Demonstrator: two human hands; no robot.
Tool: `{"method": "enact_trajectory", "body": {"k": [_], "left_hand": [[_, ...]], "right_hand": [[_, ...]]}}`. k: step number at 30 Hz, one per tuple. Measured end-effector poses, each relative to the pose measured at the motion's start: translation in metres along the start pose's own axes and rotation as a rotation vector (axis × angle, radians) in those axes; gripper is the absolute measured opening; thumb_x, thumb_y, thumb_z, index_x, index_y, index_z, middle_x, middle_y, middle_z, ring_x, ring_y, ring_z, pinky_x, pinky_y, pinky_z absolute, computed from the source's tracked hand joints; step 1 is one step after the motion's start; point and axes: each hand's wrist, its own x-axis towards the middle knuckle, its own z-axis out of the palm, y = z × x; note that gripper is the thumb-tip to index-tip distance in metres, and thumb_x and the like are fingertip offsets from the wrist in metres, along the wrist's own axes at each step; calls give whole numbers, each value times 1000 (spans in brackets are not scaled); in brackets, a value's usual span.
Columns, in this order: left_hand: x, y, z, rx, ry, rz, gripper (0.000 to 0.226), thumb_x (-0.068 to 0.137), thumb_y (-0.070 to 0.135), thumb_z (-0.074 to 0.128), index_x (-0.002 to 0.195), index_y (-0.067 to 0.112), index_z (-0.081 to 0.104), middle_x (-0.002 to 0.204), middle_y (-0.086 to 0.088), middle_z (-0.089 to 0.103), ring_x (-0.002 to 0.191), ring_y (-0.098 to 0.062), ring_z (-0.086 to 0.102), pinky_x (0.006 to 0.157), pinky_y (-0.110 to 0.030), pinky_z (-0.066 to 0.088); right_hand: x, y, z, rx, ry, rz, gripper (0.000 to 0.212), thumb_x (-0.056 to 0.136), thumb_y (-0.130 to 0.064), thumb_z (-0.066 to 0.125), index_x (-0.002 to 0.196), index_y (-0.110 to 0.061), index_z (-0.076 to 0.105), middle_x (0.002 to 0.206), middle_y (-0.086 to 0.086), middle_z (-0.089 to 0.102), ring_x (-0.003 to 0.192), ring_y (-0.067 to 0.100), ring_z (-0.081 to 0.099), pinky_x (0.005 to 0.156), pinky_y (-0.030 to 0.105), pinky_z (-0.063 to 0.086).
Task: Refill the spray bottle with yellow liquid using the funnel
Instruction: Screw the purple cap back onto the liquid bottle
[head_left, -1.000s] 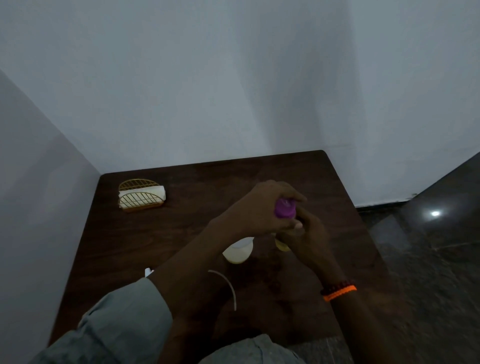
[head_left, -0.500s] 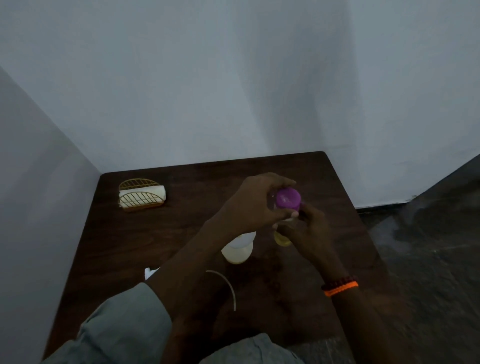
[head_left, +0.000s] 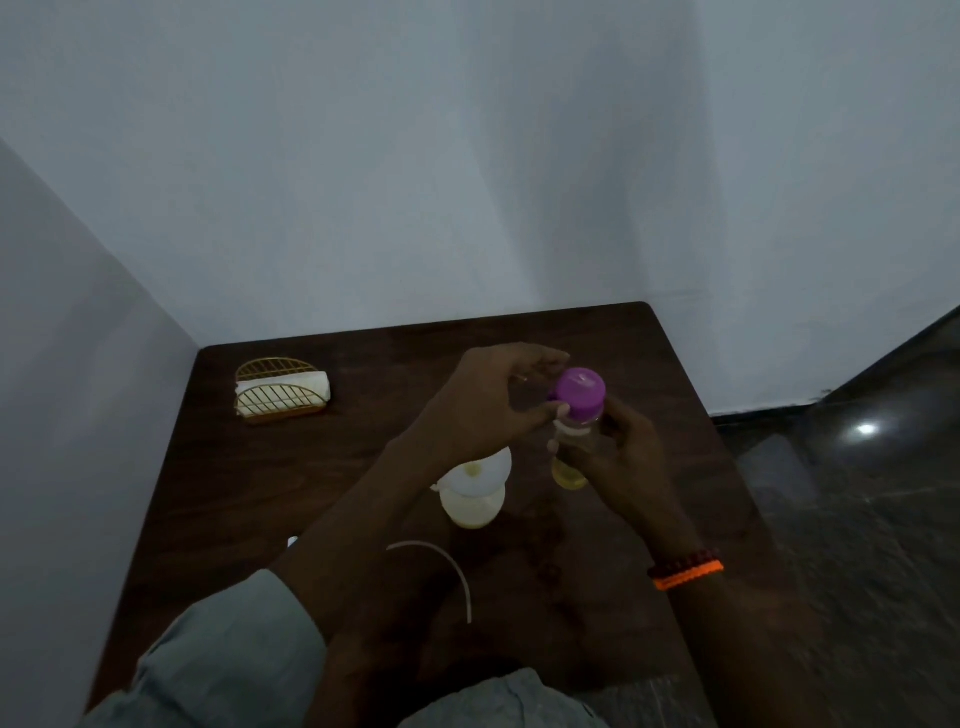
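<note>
1. Small clear bottle is held up over the table, centre-right of view, a little yellow liquid in its base. Purple cap sits on top.
2. R hand wraps the bottle body from the right/near side, fingers curled round it.
3. L hand comes in from the left: thumb tip touches the cap's lower edge, other fingers arc loosely above and behind the cap. Can't tell whether they pinch it, so L grip unclear.
4. Key relation: cap lies just right of the L hand, directly above the R hand. Bottle's long axis is near upright, top leaning slightly away and right; cap end points up.
5. Judgement: cap still looks seated, so the step is prob. twisting it off. L hand is the nearer one for the twist, R steadies.
6. Second bottle with white funnel in its neck stands on the table, just left of and below the held one, under the L wrist; apart from it.
7. Curved white tube lies on the table nearer the body.
8. Risk: tilting further once the cap is off could spill liquid.
</note>
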Motion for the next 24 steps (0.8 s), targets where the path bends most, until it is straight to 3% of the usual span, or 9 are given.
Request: {"method": "enact_trajectory", "body": {"k": [5,9,11,17,24], "left_hand": [[3,9,13,-30,3,18,64,74,35,86,129,12,64,123,0,69,111,-8,64,93,-33,56],[6,8,17,-30,1,27,60,72,31,88,123,9,67,118,-3,70,109,-11,65,92,-36,56],[6,5,15,-33,-16,16,58,73,28,87,124,10,67,120,-2,70,110,-10,65,93,-36,56],[11,8,7,-34,-39,45,59,75,25,86,128,10,65,124,-2,69,112,-5,65,95,-28,55],[29,10,-30,-47,64,63,59,75,26,85,127,6,65,119,-4,72,110,-5,67,95,-23,55]], "right_hand": [[-1,-7,6,45,-20,17,45,66,-42,75,108,-27,68,101,-7,72,97,8,68,86,42,58],[-2,-7,5,37,-22,19,39,73,-29,83,108,-26,68,100,-7,73,96,7,69,85,44,59],[-3,-6,2,2,-33,4,39,75,-26,83,110,-29,67,103,-9,72,99,5,67,88,44,57],[5,-7,-8,-72,-72,-23,51,71,-50,78,117,-36,63,111,-12,70,106,5,65,92,46,56],[49,-46,-13,-135,-157,-181,46,75,-40,80,116,-30,64,109,-11,70,103,6,66,89,45,57]]}}
